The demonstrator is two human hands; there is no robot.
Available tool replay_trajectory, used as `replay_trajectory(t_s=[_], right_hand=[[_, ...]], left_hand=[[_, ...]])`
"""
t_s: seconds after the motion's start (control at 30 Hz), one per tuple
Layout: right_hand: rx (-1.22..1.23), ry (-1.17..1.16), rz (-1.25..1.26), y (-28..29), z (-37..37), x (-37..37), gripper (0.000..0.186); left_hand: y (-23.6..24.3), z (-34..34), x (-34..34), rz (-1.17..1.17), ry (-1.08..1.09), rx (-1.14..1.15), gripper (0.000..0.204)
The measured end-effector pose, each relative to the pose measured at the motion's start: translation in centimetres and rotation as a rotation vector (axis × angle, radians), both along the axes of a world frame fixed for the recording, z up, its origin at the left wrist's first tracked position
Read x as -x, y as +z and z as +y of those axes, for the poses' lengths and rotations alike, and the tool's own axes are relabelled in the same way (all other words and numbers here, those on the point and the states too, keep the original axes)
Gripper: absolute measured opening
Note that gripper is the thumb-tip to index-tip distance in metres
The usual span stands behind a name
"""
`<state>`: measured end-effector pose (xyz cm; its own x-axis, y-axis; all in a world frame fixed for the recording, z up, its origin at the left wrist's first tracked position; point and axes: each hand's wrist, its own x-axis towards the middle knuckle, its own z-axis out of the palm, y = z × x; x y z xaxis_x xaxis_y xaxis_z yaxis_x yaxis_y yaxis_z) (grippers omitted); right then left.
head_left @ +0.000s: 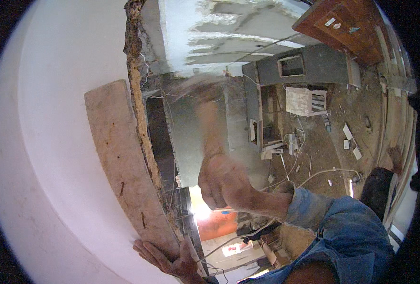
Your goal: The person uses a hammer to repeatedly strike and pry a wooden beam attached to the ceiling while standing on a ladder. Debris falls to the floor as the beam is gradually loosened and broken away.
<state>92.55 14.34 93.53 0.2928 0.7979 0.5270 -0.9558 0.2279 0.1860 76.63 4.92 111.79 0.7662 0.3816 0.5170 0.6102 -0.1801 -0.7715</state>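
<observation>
A long wooden board (124,161) lies against the white wall beside a rough broken edge. Nails (121,188) stick out of its face. My left hand (172,265) cups the board's lower end, its fingers stretched along the wall side and its thumb on the other side. My right hand (224,182) is closed round the handle (213,128) of what looks like a hammer, raised in front of the gap. The tool's head is smeared by motion, so its exact shape is unclear.
The white wall (67,142) fills the left. Along its broken edge (141,113) hang loose wires. Far below, the dirt floor (333,151) holds a white stool-like box (304,102), scraps and cables. A brown door panel (342,28) leans at upper right. A bare foot (393,158) rests on planks.
</observation>
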Motion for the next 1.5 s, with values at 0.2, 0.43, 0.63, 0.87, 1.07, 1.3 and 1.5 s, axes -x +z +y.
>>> replay_trajectory(t_s=[0.2, 0.43, 0.63, 0.87, 1.07, 1.3, 1.5], right_hand=[[0.026, -0.056, -0.034, 0.7, -0.3, 0.0, 0.035], [0.013, -0.079, 0.071, 0.7, -0.3, 0.7, 0.034], [0.017, -0.063, -0.032, 0.5, 0.2, 1.5, 0.041], [-0.006, -0.184, 0.113, 1.3, 1.6, -0.7, 0.038], [0.106, -0.095, 0.117, 0.9, 0.3, -1.9, 0.041], [0.118, -0.141, 0.014, 1.2, 1.1, -2.2, 0.041], [0.094, -0.058, -0.072, 0.4, 0.8, -1.6, 0.043]], left_hand=[[0.1, 0.1, 0.1, 0.018, -0.062, 0.022, 0.093], [0.0, 0.1, 0.4, 0.004, -0.059, 0.011, 0.094], [0.0, 0.3, 0.6, -0.001, -0.064, 0.014, 0.093], [0.3, 0.4, 0.9, 0.038, -0.029, -0.008, 0.095], [0.2, 0.7, 1.0, 0.055, -0.117, -0.011, 0.095], [0.2, 0.5, 0.9, 0.035, -0.072, -0.008, 0.094], [0.0, 0.5, 0.8, 0.052, -0.082, -0.034, 0.088]])
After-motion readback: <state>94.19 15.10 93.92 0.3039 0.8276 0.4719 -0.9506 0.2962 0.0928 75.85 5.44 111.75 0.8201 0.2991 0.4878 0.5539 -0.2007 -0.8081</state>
